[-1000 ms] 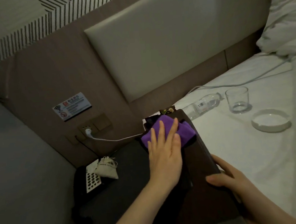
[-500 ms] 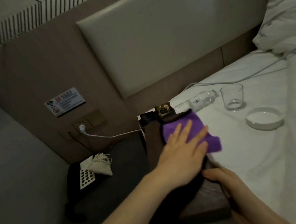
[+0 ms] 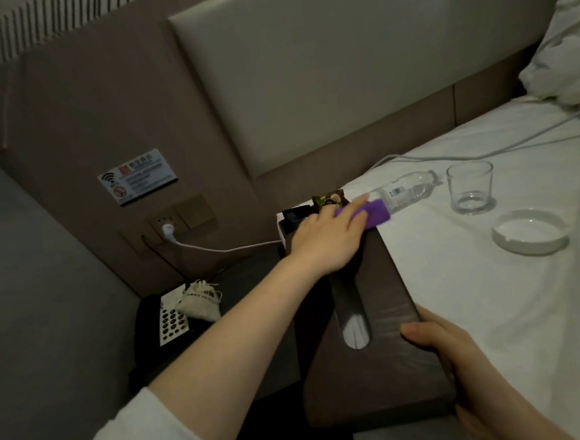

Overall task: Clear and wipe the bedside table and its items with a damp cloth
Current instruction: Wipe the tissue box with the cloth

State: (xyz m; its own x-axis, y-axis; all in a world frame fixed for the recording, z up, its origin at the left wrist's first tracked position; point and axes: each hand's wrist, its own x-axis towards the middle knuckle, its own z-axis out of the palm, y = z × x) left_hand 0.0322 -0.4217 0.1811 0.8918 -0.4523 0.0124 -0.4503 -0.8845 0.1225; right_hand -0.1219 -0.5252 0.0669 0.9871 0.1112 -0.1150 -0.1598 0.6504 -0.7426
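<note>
The left hand lies flat, fingers straight, pressing a purple cloth onto the far end of a dark brown tissue box. The cloth pokes out past the fingertips at the box's far right corner. The right hand grips the near right corner of the box, thumb on top and fingers curled round its edge. The two hands are well apart, one at each end of the box. White tissue shows in the long slot on the box's top.

The box sits along the left edge of the white bed, partly over the dark bedside surface. On the bed, beyond the cloth, a clear plastic water bottle lies on its side; to its right stands a drinking glass, and nearer, a white ashtray.

On the surface at left lie a dark telephone with a pale keypad and a small drawstring pouch resting on it. A white plug sits in the wall socket, its cable running right toward the box. A small packet stands just behind the left hand.
</note>
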